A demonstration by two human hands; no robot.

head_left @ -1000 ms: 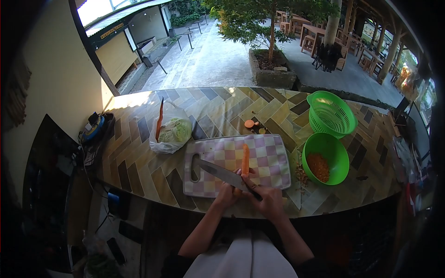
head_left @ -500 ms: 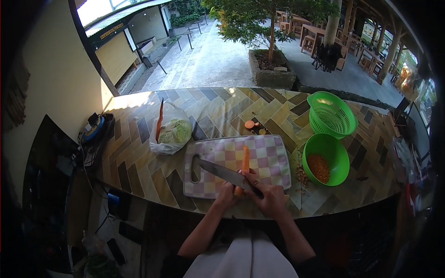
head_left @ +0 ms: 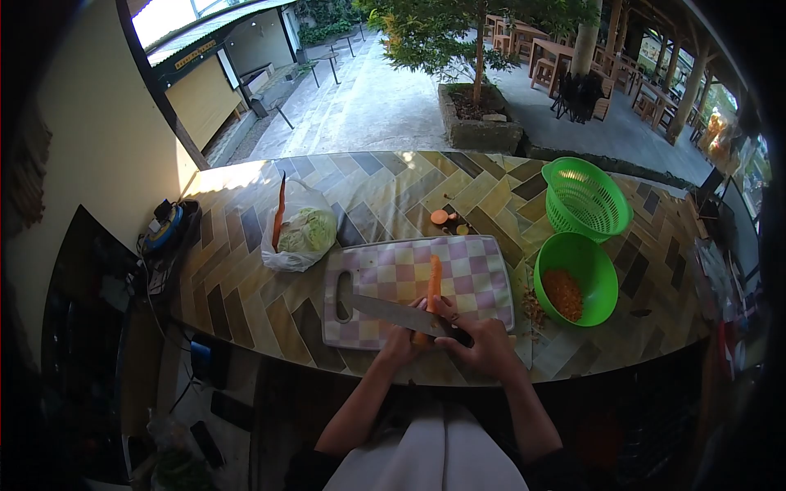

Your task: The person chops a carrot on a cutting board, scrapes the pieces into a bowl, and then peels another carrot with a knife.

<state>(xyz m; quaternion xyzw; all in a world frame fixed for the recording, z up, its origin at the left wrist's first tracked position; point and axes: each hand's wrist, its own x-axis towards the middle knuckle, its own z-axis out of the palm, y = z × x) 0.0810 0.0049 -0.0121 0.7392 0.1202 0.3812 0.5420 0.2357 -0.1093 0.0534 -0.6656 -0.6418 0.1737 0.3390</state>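
Observation:
My left hand (head_left: 399,347) is closed around the lower end of a peeled carrot (head_left: 434,282), whose narrower end points away from me over the checkered cutting board (head_left: 377,262). In my right hand (head_left: 485,344) is the dark handle of a kitchen knife (head_left: 393,313). Its broad blade lies across the carrot's lower part and points left toward the board's handle slot. The fingers of both hands come close together at the carrot, and the blade hides part of the left hand.
To the right, a green bowl (head_left: 607,282) holds finely cut orange bits, with a green colander (head_left: 585,196) behind it. A plastic bag (head_left: 304,229) with cabbage and a thin carrot (head_left: 280,214) stands left. Carrot ends (head_left: 440,217) lie beyond the board; scraps (head_left: 534,307) lie beside it.
My right hand has shifted slightly right, and the knife blade has dropped a little lower and lies flatter across the carrot. The left hand keeps its hold.

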